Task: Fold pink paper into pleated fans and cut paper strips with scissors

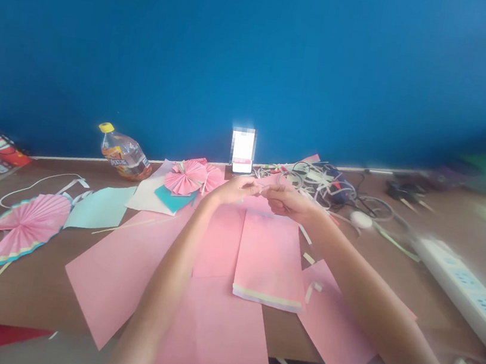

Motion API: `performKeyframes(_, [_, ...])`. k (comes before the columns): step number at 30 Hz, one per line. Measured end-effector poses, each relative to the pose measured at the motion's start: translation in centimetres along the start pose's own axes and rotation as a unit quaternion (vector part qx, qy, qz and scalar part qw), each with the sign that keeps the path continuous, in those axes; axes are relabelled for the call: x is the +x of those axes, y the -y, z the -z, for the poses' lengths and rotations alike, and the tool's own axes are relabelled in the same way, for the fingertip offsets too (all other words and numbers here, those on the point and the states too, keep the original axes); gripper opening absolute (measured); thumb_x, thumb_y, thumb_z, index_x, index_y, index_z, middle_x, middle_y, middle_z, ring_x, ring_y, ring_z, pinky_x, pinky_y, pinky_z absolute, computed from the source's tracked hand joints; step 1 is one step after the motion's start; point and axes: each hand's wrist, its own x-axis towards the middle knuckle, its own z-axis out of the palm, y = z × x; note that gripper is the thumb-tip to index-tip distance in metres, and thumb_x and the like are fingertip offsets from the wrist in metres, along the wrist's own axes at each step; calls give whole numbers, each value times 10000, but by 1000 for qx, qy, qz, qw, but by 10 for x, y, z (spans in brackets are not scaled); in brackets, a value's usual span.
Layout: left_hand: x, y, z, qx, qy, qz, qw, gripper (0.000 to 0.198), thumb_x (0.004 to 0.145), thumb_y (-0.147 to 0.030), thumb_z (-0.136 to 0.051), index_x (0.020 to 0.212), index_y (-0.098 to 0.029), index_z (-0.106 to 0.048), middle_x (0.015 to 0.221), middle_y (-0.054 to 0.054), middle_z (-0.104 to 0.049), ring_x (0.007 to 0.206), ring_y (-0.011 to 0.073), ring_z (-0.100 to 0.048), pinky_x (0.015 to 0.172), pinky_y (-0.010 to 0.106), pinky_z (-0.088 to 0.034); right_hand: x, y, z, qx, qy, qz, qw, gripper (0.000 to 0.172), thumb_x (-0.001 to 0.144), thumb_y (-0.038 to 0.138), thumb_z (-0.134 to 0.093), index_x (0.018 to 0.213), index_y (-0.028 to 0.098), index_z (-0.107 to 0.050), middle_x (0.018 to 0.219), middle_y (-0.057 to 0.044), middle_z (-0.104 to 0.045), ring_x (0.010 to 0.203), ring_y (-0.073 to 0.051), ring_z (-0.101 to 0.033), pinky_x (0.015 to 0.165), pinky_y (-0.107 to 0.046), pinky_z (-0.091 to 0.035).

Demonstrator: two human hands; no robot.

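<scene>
Both arms reach forward over pink paper sheets (pixel 216 274) on a brown table. My left hand (pixel 235 190) and my right hand (pixel 285 200) meet near the far middle of the table, fingers pinched together on a small pale strip (pixel 261 189) that is too small to name. A folded pink sheet with a pale edge (pixel 270 264) lies just below the hands. Behind the left hand sits a pink pleated paper fan (pixel 187 177) on a teal piece (pixel 173 199).
A larger pink fan (pixel 28 227) lies at the left, a tipped plastic bottle (pixel 124 154) stands by the blue wall, and a lit phone (pixel 242 150) is propped behind the hands. Tangled cables and paper strips (pixel 328 185) are at the back right, with a white power strip (pixel 463 285) beside them.
</scene>
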Motion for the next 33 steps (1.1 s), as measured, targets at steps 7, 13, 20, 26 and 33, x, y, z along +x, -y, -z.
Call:
performKeyframes(7, [-4, 9, 12, -10, -4, 13, 1000, 367, 840, -512, -598, 836, -144, -600, 757, 28, -614, 692, 122, -582, 639, 233, -460, -4, 8, 4, -165, -45, -32, 985, 252, 739, 362, -724, 829, 131, -682, 418, 78, -385, 400, -63, -312, 435, -235, -240])
performKeyframes(13, [-10, 16, 22, 19, 38, 50, 998, 391, 798, -506, -635, 847, -120, -667, 773, 60, -671, 680, 130, -585, 640, 250, -450, -17, 23, 15, -331, -28, -47, 942, 234, 757, 347, -686, 632, 167, -605, 467, 42, -458, 445, -75, -374, 517, -250, -349])
performKeyframes(20, [-4, 21, 8, 86, 94, 82, 989, 414, 746, -559, -659, 726, -146, -638, 674, 14, -617, 612, 120, -533, 586, 241, -388, -28, 36, 14, -476, -36, -141, 867, 150, 754, 249, -651, 640, 167, -598, 552, -1, -541, 507, -104, -482, 501, -241, -346])
performKeyframes(26, [0, 23, -2, 149, 93, 98, 980, 454, 717, -592, -660, 627, -153, -585, 614, -1, -562, 553, 114, -454, 522, 253, -294, -27, 33, 18, -496, -2, -206, 843, 76, 742, 144, -615, 683, 167, -572, 609, -23, -612, 548, -118, -560, 511, -224, -382])
performKeyframes(33, [2, 29, -5, 153, 101, 97, 978, 370, 741, -521, -654, 672, -162, -598, 650, -8, -571, 588, 120, -477, 540, 249, -296, -32, 34, 24, -507, -15, -236, 829, 117, 720, 189, -648, 630, 166, -577, 555, -38, -619, 464, -114, -510, 458, -241, -339])
